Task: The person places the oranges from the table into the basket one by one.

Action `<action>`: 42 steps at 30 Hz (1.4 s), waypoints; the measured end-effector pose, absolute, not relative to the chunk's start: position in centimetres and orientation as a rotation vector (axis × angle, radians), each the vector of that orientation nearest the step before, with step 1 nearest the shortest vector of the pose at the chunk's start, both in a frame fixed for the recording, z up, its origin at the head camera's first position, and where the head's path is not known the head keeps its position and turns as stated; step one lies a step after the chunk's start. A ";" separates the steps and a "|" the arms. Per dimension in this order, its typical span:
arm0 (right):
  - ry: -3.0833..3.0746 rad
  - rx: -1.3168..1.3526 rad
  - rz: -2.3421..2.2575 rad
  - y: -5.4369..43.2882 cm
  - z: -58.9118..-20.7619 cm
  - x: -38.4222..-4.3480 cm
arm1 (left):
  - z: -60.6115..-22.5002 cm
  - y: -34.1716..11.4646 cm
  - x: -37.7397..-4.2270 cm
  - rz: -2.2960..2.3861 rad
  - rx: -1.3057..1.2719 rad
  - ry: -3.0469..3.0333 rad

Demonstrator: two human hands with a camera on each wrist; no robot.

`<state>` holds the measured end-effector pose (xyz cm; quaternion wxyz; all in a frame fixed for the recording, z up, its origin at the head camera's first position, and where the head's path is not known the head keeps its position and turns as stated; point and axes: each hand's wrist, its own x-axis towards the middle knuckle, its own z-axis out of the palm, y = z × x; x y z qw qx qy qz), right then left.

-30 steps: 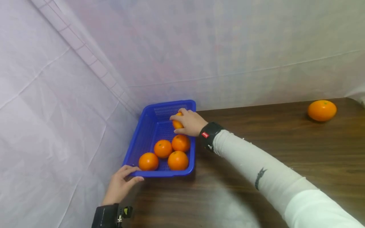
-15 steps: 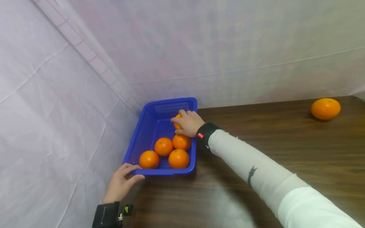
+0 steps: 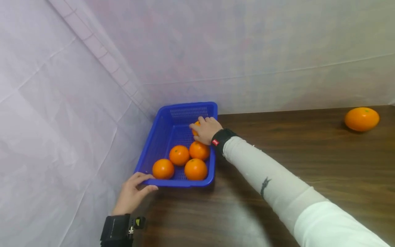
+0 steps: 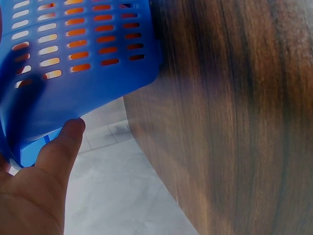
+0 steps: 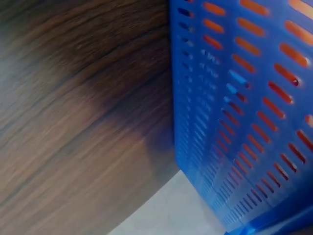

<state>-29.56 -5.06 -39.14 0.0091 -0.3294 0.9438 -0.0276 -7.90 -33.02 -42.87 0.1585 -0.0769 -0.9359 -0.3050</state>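
A blue plastic basket (image 3: 148, 144) with slotted walls stands on the table against the cloth walls. My left hand (image 3: 131, 195) grips its near left corner, with fingers over the rim and the thumb outside. In the left wrist view that thumb (image 4: 61, 152) touches the basket's edge. Reaching over the right side, my right hand (image 3: 208, 130) holds an orange (image 3: 195, 128) low inside the basket, mostly hidden by the fingers. Several other oranges (image 3: 179, 155) lie in the near half of the basket. The right wrist view shows only the basket's outer wall (image 5: 234, 122) and table.
One more orange (image 3: 361, 119) lies far to the right, by the back edge of the brown wood-grain table (image 3: 287, 147). White cloth (image 3: 256, 48) hangs behind the table, and another cloth (image 3: 64, 137) rises close along the basket's left side.
The head view has shifted slightly, so the basket appears a little higher and the lone orange farther right. Both hands keep their holds, with little visible movement against the basket.
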 end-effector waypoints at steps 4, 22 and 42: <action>2.934 -1.000 0.007 -5.3 -38.6 -28.9 | -42.6 -32.9 -7.6 -0.862 -0.216 -2.687; 2.834 -1.011 0.138 -6.1 -37.7 -27.6 | -42.7 -33.7 -6.9 -0.843 -0.209 -2.674; 2.956 -0.950 -0.234 -6.0 -40.3 -29.8 | -42.8 -33.5 -7.4 -0.850 -0.213 -2.687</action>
